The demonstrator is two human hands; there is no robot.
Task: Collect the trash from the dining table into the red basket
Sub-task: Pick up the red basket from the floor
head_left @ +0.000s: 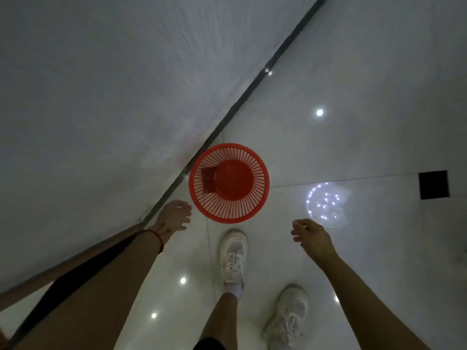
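The red basket [228,210] stands on the glossy white floor just ahead of my feet, close to the wall's dark baseboard. It is a round slatted plastic bin and looks empty inside. My left hand [174,215] hovers just left of its rim, fingers loosely spread, holding nothing. My right hand [308,234] hangs lower right of the basket, fingers curled loosely apart, also with nothing in it. A red string bracelet circles my left wrist. No table or trash is in view.
A white wall [101,97] fills the left, meeting the floor along a dark baseboard [227,114]. A brown rail [63,266] runs along the lower left. A black square [433,184] sits on the floor at right. My white sneakers [233,256] stand below the basket.
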